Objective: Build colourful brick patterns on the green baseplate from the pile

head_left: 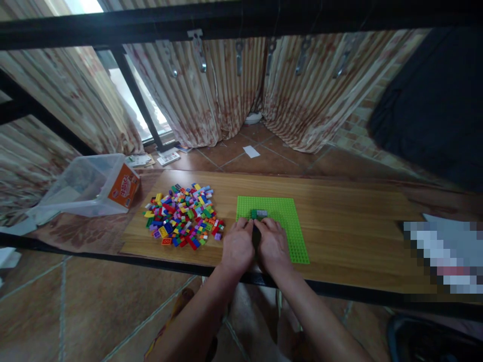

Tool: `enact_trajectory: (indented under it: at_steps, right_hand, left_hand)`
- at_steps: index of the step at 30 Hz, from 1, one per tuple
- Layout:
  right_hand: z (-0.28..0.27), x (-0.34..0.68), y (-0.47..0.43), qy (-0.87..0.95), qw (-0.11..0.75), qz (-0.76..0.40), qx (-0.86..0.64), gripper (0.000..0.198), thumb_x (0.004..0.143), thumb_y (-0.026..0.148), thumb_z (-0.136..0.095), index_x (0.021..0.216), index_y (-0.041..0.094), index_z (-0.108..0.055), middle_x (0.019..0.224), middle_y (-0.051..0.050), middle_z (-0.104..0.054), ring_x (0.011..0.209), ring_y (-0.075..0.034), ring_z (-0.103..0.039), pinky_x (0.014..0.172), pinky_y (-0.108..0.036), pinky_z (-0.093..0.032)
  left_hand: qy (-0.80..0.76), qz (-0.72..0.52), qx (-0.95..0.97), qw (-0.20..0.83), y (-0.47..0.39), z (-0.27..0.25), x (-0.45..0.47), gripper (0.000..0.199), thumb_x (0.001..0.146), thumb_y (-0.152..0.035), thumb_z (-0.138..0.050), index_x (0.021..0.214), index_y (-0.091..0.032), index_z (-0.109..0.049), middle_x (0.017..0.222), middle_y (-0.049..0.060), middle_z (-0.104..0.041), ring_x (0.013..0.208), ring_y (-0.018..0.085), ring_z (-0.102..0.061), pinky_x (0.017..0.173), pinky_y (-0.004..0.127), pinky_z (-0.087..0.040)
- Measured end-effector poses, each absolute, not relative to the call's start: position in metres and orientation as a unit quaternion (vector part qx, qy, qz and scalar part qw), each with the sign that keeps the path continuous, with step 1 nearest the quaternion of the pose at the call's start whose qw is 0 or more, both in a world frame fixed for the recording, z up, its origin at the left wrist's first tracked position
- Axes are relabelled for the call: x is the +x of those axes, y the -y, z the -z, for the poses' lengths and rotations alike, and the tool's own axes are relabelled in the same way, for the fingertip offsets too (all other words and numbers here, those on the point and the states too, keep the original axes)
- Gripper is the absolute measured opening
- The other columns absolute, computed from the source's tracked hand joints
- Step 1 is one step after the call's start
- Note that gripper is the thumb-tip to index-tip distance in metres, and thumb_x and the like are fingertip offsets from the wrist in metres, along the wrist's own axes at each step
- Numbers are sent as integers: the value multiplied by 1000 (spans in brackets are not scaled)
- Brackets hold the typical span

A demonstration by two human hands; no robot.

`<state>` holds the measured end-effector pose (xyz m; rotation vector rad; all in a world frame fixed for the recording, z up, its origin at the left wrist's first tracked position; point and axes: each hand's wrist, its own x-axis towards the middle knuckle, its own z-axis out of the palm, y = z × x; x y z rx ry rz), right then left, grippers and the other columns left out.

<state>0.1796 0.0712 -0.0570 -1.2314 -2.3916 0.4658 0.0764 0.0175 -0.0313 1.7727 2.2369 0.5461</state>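
Note:
A bright green studded baseplate (298, 246) lies flat on the wooden board. On its upper half sits a small cluster of toy bricks, a dark green brick (254, 213) beside a grey brick (261, 213). Both hands rest over the left part of the plate, just on the near side of these bricks. My left hand (238, 244) is closed, its fingertips drawn in at the cluster's near edge. Close beside it, my right hand (273, 242) is closed too, fingers curled toward the same spot. Whatever the fingertips pinch is hidden by the hands.
Left of the plate spreads a pile of loose, many-coloured toy bricks (184, 213). A clear plastic bin (86, 183) with an orange label stands beyond the wooden board's (350, 221) left end. A black bar (339, 289) runs along the near edge, and another crosses overhead with metal clips.

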Motion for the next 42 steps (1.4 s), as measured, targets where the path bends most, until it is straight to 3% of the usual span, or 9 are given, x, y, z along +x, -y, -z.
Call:
enact_trajectory:
  at_steps: [12,19,31,36,42]
  right_hand:
    - [57,192,-78,839,277,-224,-411,61,77,1,-33,132,21,-50,108,-10,-61,103,-22,-54,93,-39,-44]
    - [58,186,-79,860,237,-187,-412,51,82,7,-36,127,18,-57,100,-10,-59,95,-24,-52,88,-38,-42]
    - [56,181,-78,861,212,-166,-432,41,89,13,-38,121,21,-63,97,-9,-59,92,-23,-51,83,-35,-39]
    - [55,180,-76,858,198,-162,-445,41,88,13,-40,122,20,-62,97,-10,-60,93,-24,-51,82,-36,-40]
    - [58,184,-78,848,250,-205,-419,49,82,7,-38,125,20,-59,104,-11,-61,97,-24,-54,89,-39,-42]
  left_hand:
    - [-773,-257,560,150,-18,34,71,46,81,-4,-41,123,-15,-53,112,11,-60,101,18,-60,90,29,-49]
    - [-774,-202,585,132,-17,30,75,55,80,-6,-42,134,-18,-44,116,10,-57,104,20,-58,89,29,-48]
    - [-776,-84,614,118,-26,20,78,45,87,-9,-35,130,-15,-49,114,11,-59,101,23,-57,85,32,-48]
    - [-771,-102,618,116,-26,19,76,42,87,-9,-35,124,-16,-54,112,10,-60,100,23,-57,86,34,-49]
    - [-764,-203,600,122,-21,28,75,50,78,-4,-42,126,-16,-52,109,10,-61,102,21,-58,91,31,-47]
